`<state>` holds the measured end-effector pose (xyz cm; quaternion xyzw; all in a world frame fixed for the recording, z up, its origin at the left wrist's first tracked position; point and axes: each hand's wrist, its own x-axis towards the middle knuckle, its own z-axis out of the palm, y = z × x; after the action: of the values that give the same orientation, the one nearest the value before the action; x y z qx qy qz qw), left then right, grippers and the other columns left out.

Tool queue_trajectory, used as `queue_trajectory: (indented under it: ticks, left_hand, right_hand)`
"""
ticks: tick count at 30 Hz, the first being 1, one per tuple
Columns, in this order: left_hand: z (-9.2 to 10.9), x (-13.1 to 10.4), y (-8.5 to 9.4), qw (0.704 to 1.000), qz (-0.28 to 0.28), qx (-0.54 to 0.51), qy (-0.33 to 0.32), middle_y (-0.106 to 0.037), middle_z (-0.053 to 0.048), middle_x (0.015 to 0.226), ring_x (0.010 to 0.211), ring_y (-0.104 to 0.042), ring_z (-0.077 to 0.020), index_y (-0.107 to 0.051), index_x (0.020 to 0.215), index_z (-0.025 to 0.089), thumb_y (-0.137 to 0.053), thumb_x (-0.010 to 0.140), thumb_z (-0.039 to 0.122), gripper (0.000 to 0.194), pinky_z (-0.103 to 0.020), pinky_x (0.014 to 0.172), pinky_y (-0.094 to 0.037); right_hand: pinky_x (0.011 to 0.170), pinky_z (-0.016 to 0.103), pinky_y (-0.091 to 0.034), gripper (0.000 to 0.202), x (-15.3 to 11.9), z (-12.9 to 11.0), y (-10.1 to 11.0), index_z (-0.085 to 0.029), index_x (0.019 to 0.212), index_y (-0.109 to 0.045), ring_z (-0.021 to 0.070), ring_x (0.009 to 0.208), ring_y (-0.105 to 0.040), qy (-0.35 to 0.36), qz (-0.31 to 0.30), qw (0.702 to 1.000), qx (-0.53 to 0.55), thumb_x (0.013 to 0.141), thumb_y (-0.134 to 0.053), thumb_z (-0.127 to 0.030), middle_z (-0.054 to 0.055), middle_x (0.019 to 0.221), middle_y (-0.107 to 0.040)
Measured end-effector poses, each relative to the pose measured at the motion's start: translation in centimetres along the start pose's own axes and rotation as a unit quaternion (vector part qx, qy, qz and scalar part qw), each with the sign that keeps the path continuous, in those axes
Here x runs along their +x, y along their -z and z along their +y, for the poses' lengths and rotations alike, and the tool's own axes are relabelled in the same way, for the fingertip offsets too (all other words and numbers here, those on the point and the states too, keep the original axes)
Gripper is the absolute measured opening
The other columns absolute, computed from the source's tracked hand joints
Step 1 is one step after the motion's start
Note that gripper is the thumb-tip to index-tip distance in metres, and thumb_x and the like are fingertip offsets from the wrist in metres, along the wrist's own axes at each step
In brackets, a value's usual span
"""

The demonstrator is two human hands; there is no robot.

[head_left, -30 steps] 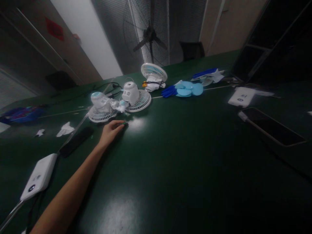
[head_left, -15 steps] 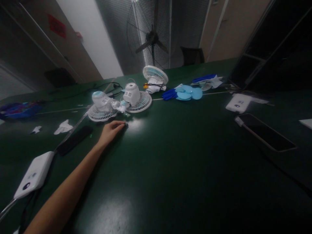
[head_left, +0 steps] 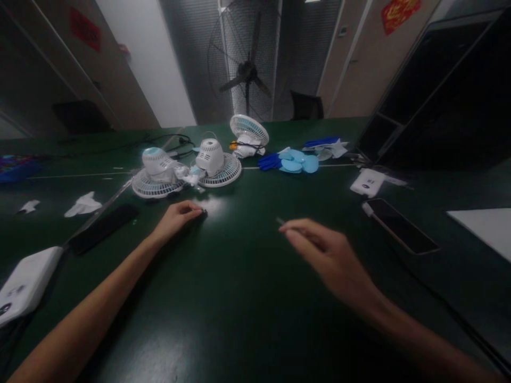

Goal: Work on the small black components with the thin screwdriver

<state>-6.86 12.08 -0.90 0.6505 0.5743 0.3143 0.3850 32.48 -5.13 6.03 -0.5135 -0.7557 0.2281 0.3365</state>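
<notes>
My left hand point(head_left: 178, 217) rests low over the green table, its fingertips pinched on a small dark piece point(head_left: 204, 211) too small to name. To the right, my right hand point(head_left: 319, 247) is closed on a thin grey piece point(head_left: 281, 221) whose tip sticks out past the fingers; motion blurs it. Just beyond my left hand lie two white fan heads, a left one point(head_left: 156, 183) and a middle one point(head_left: 217, 169), both grille down with a crumpled clear wrap between them. A third small fan point(head_left: 248, 134) stands behind, its grille tilted up.
Light blue fan blades point(head_left: 297, 161) lie beside blue gloves point(head_left: 270, 161). At right are a phone point(head_left: 403, 226), a white power bank point(head_left: 368, 182) and a white sheet point(head_left: 485, 226). At left are another white power bank point(head_left: 30, 279), a black phone-like slab point(head_left: 104, 227) and crumpled white tissue point(head_left: 83, 205).
My right hand has come into view from the right with a thin grey piece in its fingers. My left hand keeps its pinch in nearly the same place. The view has turned slightly right.
</notes>
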Motion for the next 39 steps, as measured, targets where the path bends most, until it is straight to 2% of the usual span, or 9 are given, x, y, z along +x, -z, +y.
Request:
queue_trajectory:
  ticks: [3,5,8,10,16,23,27,34,39]
  left_hand:
    - [2.6,-2.5,-3.5,0.989,-0.130,0.016,-0.067,-0.076,-0.009,0.102,0.090,-0.070,-0.0246,-0.076,0.097,0.019,-0.074,0.088,0.044,0.027,-0.035,0.077,-0.053]
    - [4.4,-4.6,-6.4,0.969,-0.211,0.021,-0.126,-0.073,-0.008,0.104,0.091,-0.068,-0.0224,-0.073,0.100,0.019,-0.069,0.094,0.040,0.023,-0.034,0.079,-0.052]
    - [6.3,-7.6,-9.7,0.941,-0.244,0.056,-0.227,-0.070,-0.006,0.105,0.096,-0.065,-0.0209,-0.070,0.104,0.020,-0.069,0.096,0.033,0.015,-0.036,0.089,-0.048]
    - [6.8,-8.7,-10.7,0.932,-0.244,0.079,-0.258,-0.069,-0.005,0.105,0.098,-0.063,-0.0210,-0.068,0.108,0.022,-0.069,0.095,0.028,0.015,-0.036,0.093,-0.045]
    - [6.8,-9.1,-10.6,0.925,-0.255,0.093,-0.266,-0.068,-0.004,0.107,0.100,-0.061,-0.0216,-0.066,0.110,0.022,-0.068,0.093,0.020,0.017,-0.036,0.094,-0.041]
    - [6.9,-9.0,-10.7,0.920,-0.258,0.093,-0.278,-0.069,-0.003,0.104,0.099,-0.061,-0.0211,-0.068,0.110,0.022,-0.070,0.095,0.024,0.016,-0.035,0.093,-0.040]
    - [6.9,-8.9,-10.7,0.915,-0.268,0.084,-0.289,-0.070,-0.003,0.103,0.099,-0.062,-0.0206,-0.068,0.109,0.023,-0.072,0.096,0.027,0.014,-0.035,0.093,-0.040]
    - [7.1,-9.0,-10.8,0.923,-0.265,0.068,-0.271,-0.070,-0.005,0.107,0.103,-0.061,-0.0233,-0.065,0.125,0.025,-0.073,0.094,0.028,0.032,-0.036,0.092,-0.044]
    - [7.6,-9.4,-9.9,0.904,-0.297,0.080,-0.296,-0.067,-0.007,0.116,0.111,-0.060,-0.0235,-0.066,0.123,0.024,-0.067,0.098,0.022,0.025,-0.041,0.106,-0.043]
  right_hand:
    - [0.072,0.030,-0.058,0.024,-0.6,1.4,-3.1,-0.024,0.123,-0.072,0.0186,0.087,-0.072,-0.001,-0.092,0.996,-0.024,0.108,-0.056,-0.032,0.005,0.107,-0.073]
    - [0.063,0.027,-0.053,0.025,-1.2,2.4,-4.8,-0.024,0.126,-0.072,0.0164,0.078,-0.069,0.014,-0.112,0.992,-0.061,0.107,-0.056,-0.030,0.005,0.104,-0.071]
    - [0.064,0.027,-0.051,0.026,-2.0,3.0,-5.6,-0.026,0.129,-0.070,0.0160,0.078,-0.068,0.040,-0.123,0.988,-0.084,0.107,-0.057,-0.030,0.004,0.105,-0.069]
    - [0.064,0.027,-0.050,0.023,-2.2,2.9,-5.5,-0.025,0.125,-0.071,0.0156,0.077,-0.067,0.050,-0.124,0.988,-0.081,0.106,-0.058,-0.029,0.004,0.102,-0.068]
    - [0.060,0.025,-0.048,0.021,-1.9,2.4,-4.7,-0.023,0.113,-0.073,0.0146,0.072,-0.064,0.046,-0.100,0.993,-0.053,0.103,-0.056,-0.025,0.004,0.095,-0.067]
    - [0.060,0.025,-0.048,0.022,-2.1,2.8,-5.1,-0.023,0.116,-0.074,0.0137,0.070,-0.064,0.055,-0.098,0.991,-0.070,0.105,-0.055,-0.026,0.004,0.094,-0.068]
    - [0.064,0.027,-0.050,0.021,-1.9,2.7,-5.3,-0.023,0.117,-0.072,0.0154,0.076,-0.066,0.048,-0.093,0.994,-0.021,0.107,-0.054,-0.028,0.004,0.098,-0.068]
    - [0.071,0.029,-0.052,0.018,-1.6,2.8,-5.1,-0.023,0.113,-0.071,0.0164,0.082,-0.068,0.035,-0.070,0.997,0.028,0.107,-0.054,-0.028,0.003,0.098,-0.069]
    - [0.063,0.027,-0.049,0.025,-1.8,1.1,-4.1,-0.023,0.121,-0.069,0.0154,0.077,-0.069,0.090,-0.102,0.990,-0.035,0.105,-0.051,-0.023,0.004,0.100,-0.072]
